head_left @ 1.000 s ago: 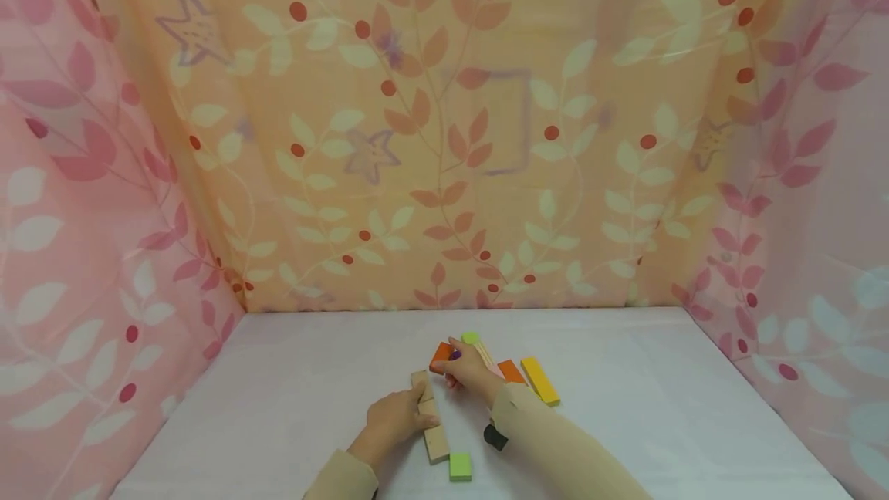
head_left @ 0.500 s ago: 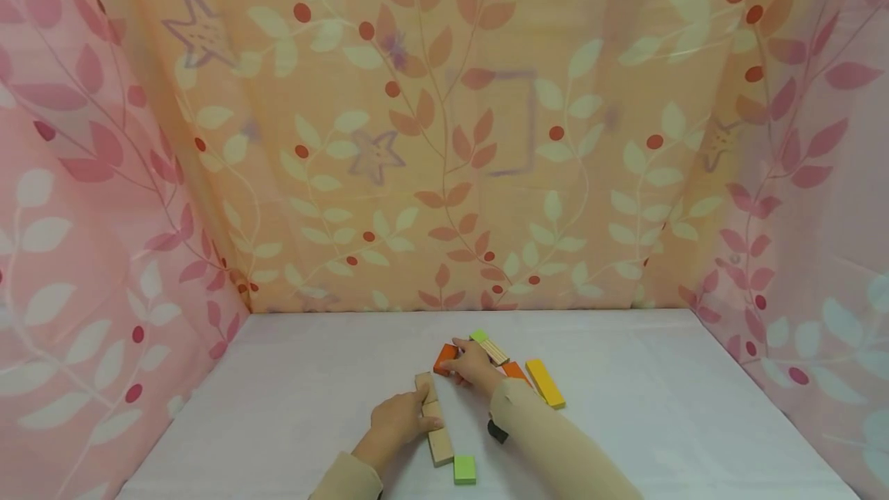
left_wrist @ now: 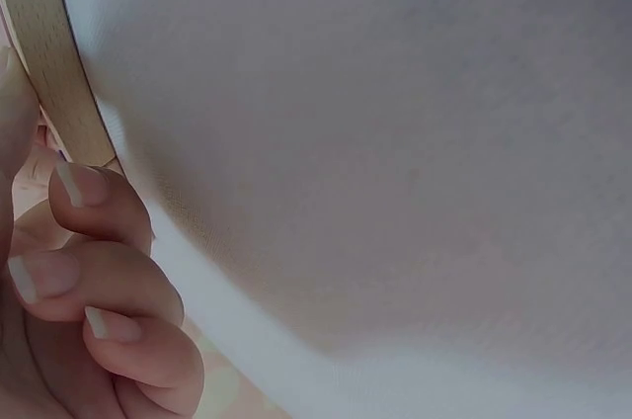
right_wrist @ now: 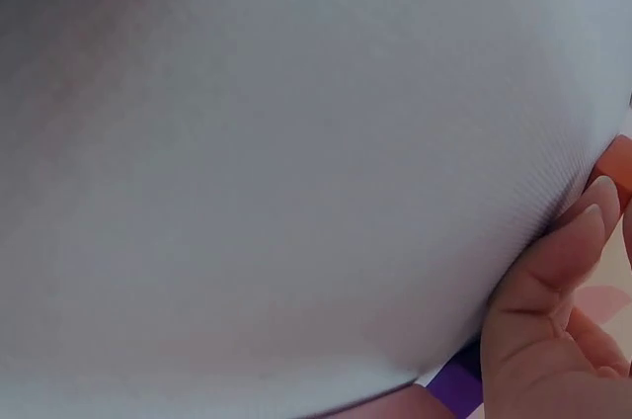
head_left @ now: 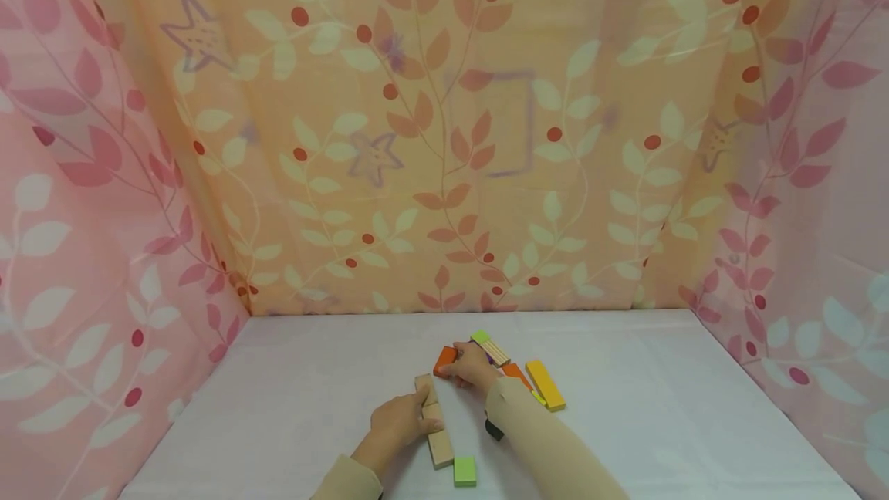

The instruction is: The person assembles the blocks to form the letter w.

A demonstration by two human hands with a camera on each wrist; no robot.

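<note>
Fingers half curled, beyond a lime-green square block (head_left: 464,472), the left hand (head_left: 397,420) grips a row of three bare-wood blocks (head_left: 441,450). Farther off, a yellow rectangular block (head_left: 545,385) lies to the right; the right hand (head_left: 475,368) pinches an orange block (head_left: 443,362) between thumb and fingertips, just beyond the row's far end. Farthest are a pale ridged block (head_left: 495,351) and a second lime-green block (head_left: 480,336).

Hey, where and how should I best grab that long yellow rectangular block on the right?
Probably pinch the long yellow rectangular block across its narrow width, at the far half, from above and the right. It lies flat; a thin lime-green piece crowds its near left side, while its right side faces bare white cloth.
</note>
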